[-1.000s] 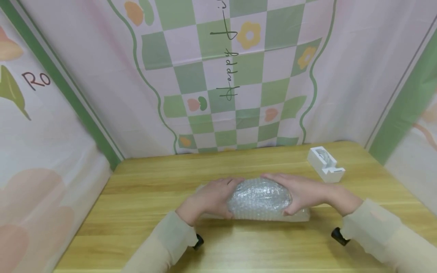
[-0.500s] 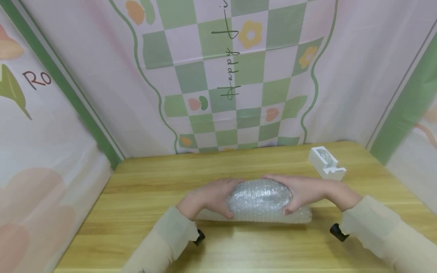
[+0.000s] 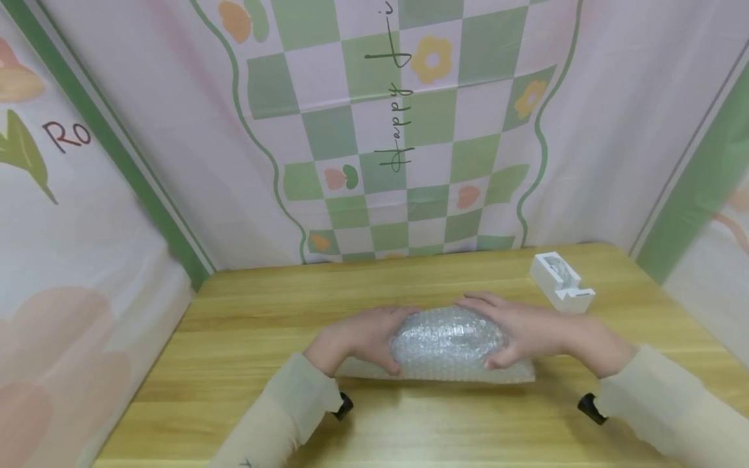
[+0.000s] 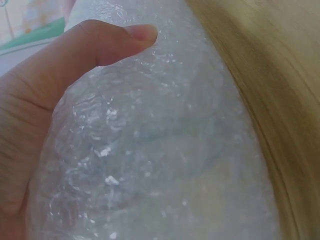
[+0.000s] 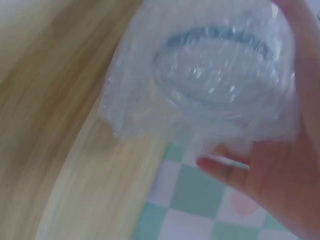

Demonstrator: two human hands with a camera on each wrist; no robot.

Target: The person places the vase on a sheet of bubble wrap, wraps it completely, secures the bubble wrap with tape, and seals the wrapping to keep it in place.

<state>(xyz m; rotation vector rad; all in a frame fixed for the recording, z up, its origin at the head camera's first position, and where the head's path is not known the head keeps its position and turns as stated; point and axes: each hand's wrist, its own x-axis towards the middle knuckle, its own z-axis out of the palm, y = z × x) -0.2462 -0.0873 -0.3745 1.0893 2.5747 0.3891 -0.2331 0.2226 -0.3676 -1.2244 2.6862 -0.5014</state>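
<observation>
A rounded bundle of clear bubble wrap lies across the wooden table. My left hand grips its left part, thumb on the near side and fingers over the far side; the left wrist view shows the thumb lying along the wrap. Around the right part curves my right hand, thumb on the near side and fingers spread over the top. Inside the wrap's end, the right wrist view shows a round rim with a bluish band; its kind is unclear. The wrap's loose edge extends past both hands.
A white tape dispenser with a roll of clear tape stands at the back right of the wooden table. Printed curtains hang behind and at both sides. Black wrist mounts show under the sleeves.
My right hand has shifted slightly right and its fingers have lifted and spread a little at the top of the bundle. The left hand keeps its grip; the bundle stays nearly in place.
</observation>
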